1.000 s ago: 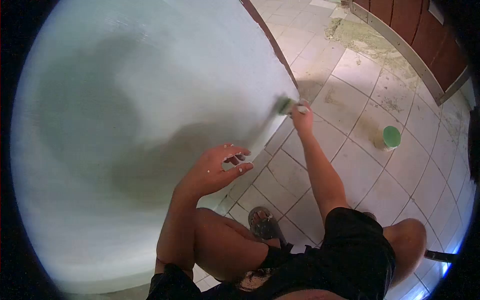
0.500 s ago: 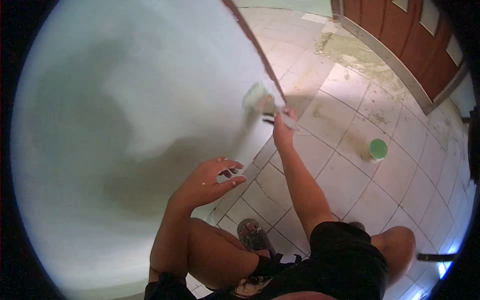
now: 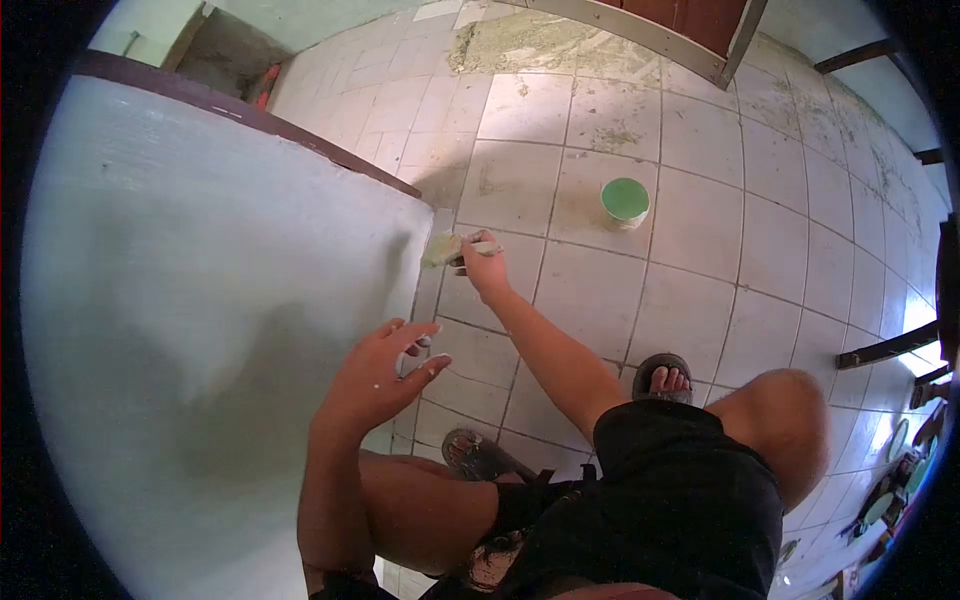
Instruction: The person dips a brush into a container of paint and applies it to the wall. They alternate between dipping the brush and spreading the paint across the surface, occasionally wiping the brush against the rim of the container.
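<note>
My right hand (image 3: 484,268) is closed round the handle of a paint brush (image 3: 441,249), whose wide bristles lie at the lower corner of the pale wall (image 3: 230,250). My left hand (image 3: 375,375) hangs in front of the wall with its fingers apart, holding nothing; white specks mark its skin and fingertips. A round tub (image 3: 625,203) with green showing at its top stands on the tiled floor, to the right of the brush.
A brown edge strip (image 3: 260,120) borders the wall. Greenish residue (image 3: 540,42) covers floor tiles near a brown door (image 3: 690,22). My sandalled feet rest on the tiles. Dark legs of furniture (image 3: 885,347) and several small items stand at the right.
The view has turned towards the right. My right hand has brought the brush from the wall face down to its corner. My left hand remains open.
</note>
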Demonstrator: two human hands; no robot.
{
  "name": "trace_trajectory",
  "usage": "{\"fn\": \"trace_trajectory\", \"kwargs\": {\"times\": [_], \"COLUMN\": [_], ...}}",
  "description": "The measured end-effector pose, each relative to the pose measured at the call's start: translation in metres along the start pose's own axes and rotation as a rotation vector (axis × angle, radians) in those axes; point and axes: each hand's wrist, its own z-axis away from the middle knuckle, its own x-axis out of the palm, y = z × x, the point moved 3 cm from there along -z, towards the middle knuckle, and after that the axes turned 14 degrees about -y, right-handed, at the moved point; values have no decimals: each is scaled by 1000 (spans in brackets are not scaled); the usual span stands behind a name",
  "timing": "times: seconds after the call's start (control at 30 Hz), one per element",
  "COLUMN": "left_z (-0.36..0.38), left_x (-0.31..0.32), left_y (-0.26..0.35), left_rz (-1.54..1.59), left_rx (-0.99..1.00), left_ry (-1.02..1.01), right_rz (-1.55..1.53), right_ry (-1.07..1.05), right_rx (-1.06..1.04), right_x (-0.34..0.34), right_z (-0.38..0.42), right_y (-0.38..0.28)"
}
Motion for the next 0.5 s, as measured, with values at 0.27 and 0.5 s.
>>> {"fn": "trace_trajectory", "kwargs": {"times": [0.27, 0.5], "left_z": [-65, -212], "left_x": [14, 47], "left_y": [42, 90], "left_rz": [517, 660], "left_rx": [112, 80], "left_ry": [-221, -161], "right_rz": [-39, 217], "right_ry": [2, -31], "right_rx": [31, -278], "right_x": [-9, -32], "right_z": [-5, -23], "right_y": [-17, 32]}}
